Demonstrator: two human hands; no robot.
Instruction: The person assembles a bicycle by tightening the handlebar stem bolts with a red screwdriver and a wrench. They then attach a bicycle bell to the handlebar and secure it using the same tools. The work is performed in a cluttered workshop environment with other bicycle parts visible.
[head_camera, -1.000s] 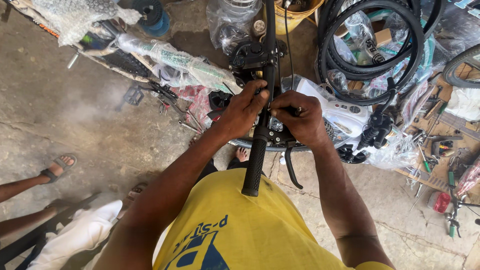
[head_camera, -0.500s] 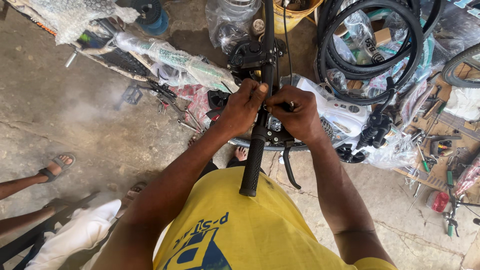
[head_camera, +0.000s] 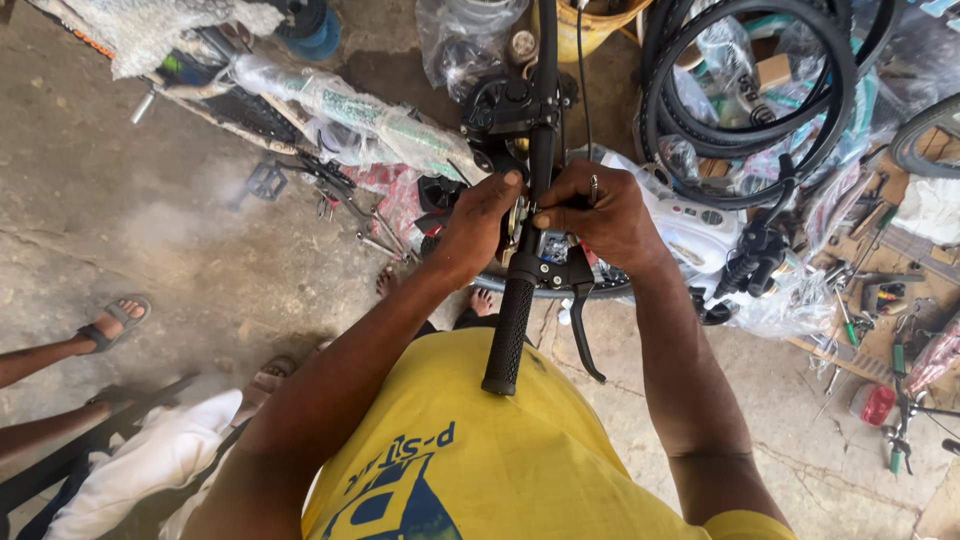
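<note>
Head view: the left hand (head_camera: 480, 225) and right hand (head_camera: 600, 215) meet on the black handlebar (head_camera: 543, 150), both closed around it just above the rubber grip (head_camera: 508, 335). The left fingertips press the bar's left side; the right thumb and fingers pinch the brake-lever clamp (head_camera: 553, 250), from which the black brake lever (head_camera: 583, 330) hangs downward beside the grip. Behind the right hand lie coiled black tyres (head_camera: 750, 110). Wrapped bicycle frame parts (head_camera: 350, 110) rest on the concrete floor (head_camera: 150, 220) beyond the left hand.
</note>
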